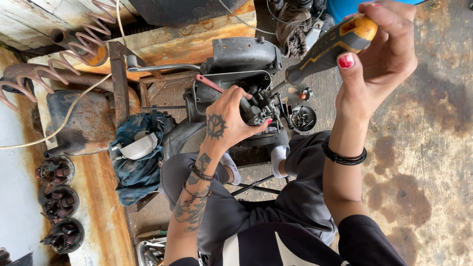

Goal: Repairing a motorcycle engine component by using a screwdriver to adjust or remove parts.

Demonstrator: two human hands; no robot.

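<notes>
Right, our left hand [227, 116] clamps the small metal carburetor [256, 109] against the engine [241, 59]; rigid, greasy, so we grip its body. Right hand [379, 54] wraps the screwdriver [327, 47].

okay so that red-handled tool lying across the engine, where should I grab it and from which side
Probably by the red-handled tool's bare red grip, coming from the upper left. That end sticks out free of the engine; the other end disappears behind the left hand, so it's blocked.
</notes>
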